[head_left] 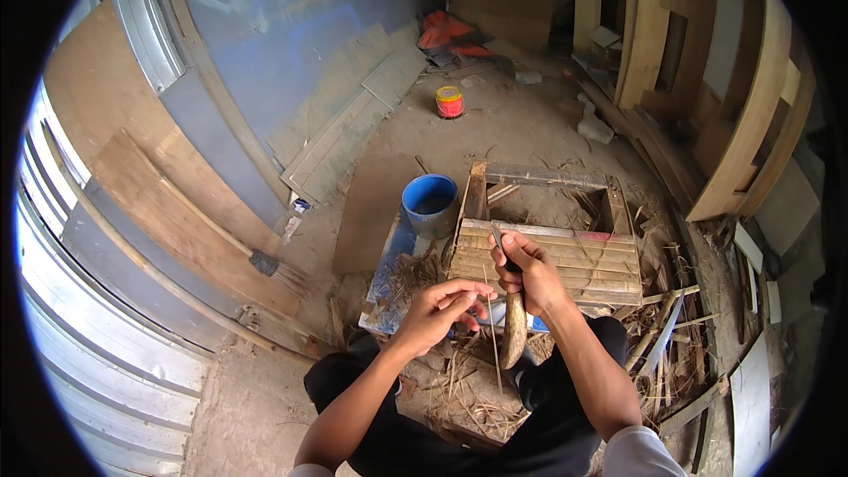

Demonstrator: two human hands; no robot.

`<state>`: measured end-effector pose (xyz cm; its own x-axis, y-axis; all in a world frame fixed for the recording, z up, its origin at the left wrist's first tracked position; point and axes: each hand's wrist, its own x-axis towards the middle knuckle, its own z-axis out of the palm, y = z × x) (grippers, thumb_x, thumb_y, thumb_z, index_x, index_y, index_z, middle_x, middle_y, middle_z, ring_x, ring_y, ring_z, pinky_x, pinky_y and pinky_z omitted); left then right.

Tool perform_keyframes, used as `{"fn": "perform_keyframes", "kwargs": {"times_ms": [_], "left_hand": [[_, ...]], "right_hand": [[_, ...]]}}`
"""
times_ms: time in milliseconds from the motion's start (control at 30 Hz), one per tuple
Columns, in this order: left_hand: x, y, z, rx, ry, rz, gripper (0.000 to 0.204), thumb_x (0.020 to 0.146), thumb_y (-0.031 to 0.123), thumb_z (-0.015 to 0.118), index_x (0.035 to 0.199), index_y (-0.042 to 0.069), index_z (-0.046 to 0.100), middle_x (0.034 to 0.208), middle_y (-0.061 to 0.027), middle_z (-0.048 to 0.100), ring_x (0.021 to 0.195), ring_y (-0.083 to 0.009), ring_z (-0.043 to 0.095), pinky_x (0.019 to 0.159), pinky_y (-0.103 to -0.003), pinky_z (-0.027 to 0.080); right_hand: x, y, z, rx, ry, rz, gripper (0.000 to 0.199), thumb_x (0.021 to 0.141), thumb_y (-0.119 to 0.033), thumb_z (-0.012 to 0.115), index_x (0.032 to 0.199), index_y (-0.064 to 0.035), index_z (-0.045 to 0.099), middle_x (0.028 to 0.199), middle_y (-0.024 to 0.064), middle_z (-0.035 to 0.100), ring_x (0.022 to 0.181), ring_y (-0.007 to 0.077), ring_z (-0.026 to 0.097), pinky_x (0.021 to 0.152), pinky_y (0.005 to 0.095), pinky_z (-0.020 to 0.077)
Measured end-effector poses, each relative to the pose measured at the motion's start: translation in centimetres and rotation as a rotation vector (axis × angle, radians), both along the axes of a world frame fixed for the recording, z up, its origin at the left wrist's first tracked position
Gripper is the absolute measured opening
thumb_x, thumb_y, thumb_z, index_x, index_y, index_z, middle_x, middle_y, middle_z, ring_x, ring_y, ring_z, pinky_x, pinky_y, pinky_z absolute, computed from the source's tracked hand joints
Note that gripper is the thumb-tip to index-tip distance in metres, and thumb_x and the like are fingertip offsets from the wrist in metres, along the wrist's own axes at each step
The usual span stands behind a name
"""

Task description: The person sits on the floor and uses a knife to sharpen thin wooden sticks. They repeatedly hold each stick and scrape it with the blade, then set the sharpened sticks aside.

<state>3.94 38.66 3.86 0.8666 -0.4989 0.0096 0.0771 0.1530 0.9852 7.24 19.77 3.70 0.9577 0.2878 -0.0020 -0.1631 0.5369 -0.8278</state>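
Note:
My right hand (pixel 532 274) is closed round a knife, whose thick, curved wooden handle (pixel 514 336) hangs below the fist. Its narrow dark blade (pixel 496 235) points up past my thumb and fingers. Between the fingertips of my left hand (pixel 438 314) is a thin bamboo strip (pixel 496 349), roughly upright, its lower end reaching down between my knees. The strip passes close beside the knife handle; whether it touches the blade I cannot tell. Just beyond both hands stands a low bench (pixel 565 269) topped with bamboo slats.
A blue-lined bucket (pixel 430 205) stands left of the bench, behind a heap of shavings (pixel 413 278). Bamboo scraps (pixel 464 389) litter the floor. Farther off is a red and yellow tin (pixel 449 102). Boards and a broom (pixel 265 263) lean at left, wooden frames (pixel 751 115) at right.

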Motion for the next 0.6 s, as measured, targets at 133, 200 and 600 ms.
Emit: {"fn": "perform_keyframes", "kwargs": {"times_ms": [133,200,600], "left_hand": [[-0.6,-0.5,-0.4,-0.126,0.033,0.097,0.015,0.095,0.009,0.054,0.107,-0.001,0.057,0.100,-0.0106,0.062,0.083,-0.0158,0.061,0.070,-0.029,0.052],[-0.5,-0.2,-0.3,-0.148,-0.005,0.158,0.012,0.094,0.008,0.056,0.104,0.000,0.056,0.099,-0.0102,0.062,0.080,-0.0151,0.061,0.068,-0.028,0.051],[-0.9,0.9,1.9,0.100,0.001,0.207,0.014,0.094,0.010,0.058,0.105,0.000,0.059,0.079,-0.0046,0.060,0.057,-0.0049,0.049,0.049,-0.019,0.039]], "right_hand": [[-0.2,0.4,0.9,-0.088,0.023,-0.006,0.026,0.100,-0.026,0.048,0.116,-0.0063,0.056,0.073,-0.0054,0.047,0.049,0.0024,0.027,0.044,0.0179,0.0204],[-0.3,0.5,1.3,-0.068,0.039,-0.002,0.029,0.099,-0.026,0.048,0.120,-0.0057,0.055,0.073,-0.0051,0.047,0.048,0.0023,0.026,0.043,0.0180,0.0201],[-0.5,0.3,1.8,-0.135,-0.004,0.058,0.026,0.099,-0.026,0.049,0.109,-0.0052,0.060,0.072,-0.0045,0.048,0.048,0.0020,0.029,0.042,0.0177,0.0213]]}}
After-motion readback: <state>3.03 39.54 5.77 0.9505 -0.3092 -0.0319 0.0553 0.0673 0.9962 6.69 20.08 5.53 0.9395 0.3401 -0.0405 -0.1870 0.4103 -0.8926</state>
